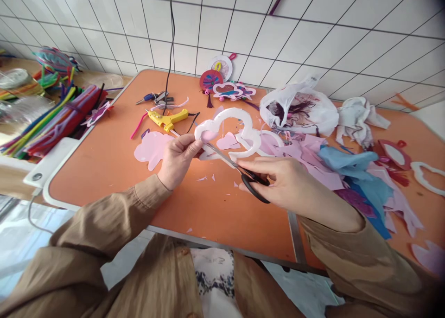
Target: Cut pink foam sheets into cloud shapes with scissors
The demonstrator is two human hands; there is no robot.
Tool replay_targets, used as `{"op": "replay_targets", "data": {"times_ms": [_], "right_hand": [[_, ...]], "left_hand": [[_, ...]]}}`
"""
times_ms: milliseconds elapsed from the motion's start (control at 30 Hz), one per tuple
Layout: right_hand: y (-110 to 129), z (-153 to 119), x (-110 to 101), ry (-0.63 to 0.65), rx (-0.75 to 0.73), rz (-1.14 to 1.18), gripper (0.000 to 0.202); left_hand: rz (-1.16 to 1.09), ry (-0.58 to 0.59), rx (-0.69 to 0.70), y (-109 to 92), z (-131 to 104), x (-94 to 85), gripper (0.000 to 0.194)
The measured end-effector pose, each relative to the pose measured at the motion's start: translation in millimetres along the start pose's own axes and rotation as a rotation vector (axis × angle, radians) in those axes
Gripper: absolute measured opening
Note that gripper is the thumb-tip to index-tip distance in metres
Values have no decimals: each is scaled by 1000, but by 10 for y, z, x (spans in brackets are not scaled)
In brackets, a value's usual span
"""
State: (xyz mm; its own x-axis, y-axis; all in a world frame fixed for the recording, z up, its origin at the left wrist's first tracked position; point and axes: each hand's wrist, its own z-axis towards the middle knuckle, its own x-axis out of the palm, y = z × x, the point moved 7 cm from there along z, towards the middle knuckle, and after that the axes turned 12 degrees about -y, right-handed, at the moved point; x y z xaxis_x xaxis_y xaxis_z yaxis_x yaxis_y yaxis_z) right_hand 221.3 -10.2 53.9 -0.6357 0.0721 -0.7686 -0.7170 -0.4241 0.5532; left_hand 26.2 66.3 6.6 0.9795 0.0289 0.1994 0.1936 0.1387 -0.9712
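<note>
My left hand pinches the left end of a white cloud-shaped frame, holding it up above the orange table. Black-handled scissors are in my right hand, with fingers in the loops. Their blades point left along the frame's lower edge, close to my left fingertips. Whether the blades are closed on material is hard to make out. Beneath and left of my left hand lies a pink paper cutout. Small pink scraps are scattered below the blades.
A yellow glue gun lies behind my left hand. Finished ornaments and a white plastic bag stand by the tiled wall. Pink and blue scraps pile up at right. Bundled pipe cleaners sit at far left.
</note>
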Motion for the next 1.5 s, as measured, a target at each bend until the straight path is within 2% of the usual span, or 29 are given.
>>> {"op": "replay_targets", "data": {"times_ms": [267, 700, 1233, 1500], "right_hand": [[-16, -11, -71, 45, 53, 28, 21], [-22, 6, -13, 34, 32, 5, 9], [-41, 8, -2, 25, 34, 21, 16], [-21, -5, -5, 15, 36, 0, 12]], "left_hand": [[13, 32, 37, -29, 16, 13, 50], [0, 26, -16, 11, 15, 8, 51], [3, 18, -22, 9, 25, 2, 51], [-14, 12, -31, 15, 21, 0, 51]]}}
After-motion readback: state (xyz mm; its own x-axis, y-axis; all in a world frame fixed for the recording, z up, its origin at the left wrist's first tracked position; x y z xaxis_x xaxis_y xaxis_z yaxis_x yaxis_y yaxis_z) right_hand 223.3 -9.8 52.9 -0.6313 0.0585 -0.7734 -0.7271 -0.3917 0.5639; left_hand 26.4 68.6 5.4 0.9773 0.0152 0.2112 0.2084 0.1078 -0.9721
